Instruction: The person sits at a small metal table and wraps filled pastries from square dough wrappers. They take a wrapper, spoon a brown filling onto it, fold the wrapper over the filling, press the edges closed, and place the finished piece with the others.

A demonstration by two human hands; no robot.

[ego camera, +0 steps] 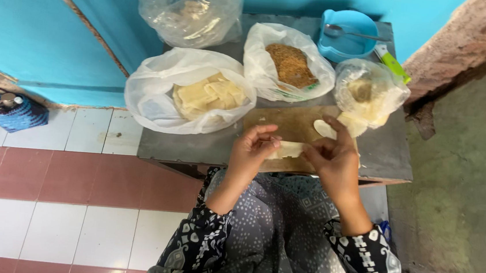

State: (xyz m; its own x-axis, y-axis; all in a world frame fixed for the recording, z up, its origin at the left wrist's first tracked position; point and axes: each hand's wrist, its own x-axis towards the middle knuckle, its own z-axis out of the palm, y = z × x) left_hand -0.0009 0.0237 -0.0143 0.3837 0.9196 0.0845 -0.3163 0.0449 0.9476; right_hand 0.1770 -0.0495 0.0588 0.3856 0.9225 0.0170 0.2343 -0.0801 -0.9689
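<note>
My left hand [253, 152] and my right hand [333, 161] together pinch a pale piece of dough wrapper [288, 150] over the wooden board [290, 126] at the near edge of the small grey table [386, 156]. A small white dough disc [323, 128] lies on the board just beyond my right fingers. Both hands grip the wrapper from opposite ends.
On the table stand a white bag of pale wrappers [191, 92], a bag of brown filling [289, 65], a clear bag of dough [367, 94], a crumpled clear bag [189, 8] and a blue bowl with a spoon [348, 34]. A blue woven bag [11, 111] sits on the tiled floor.
</note>
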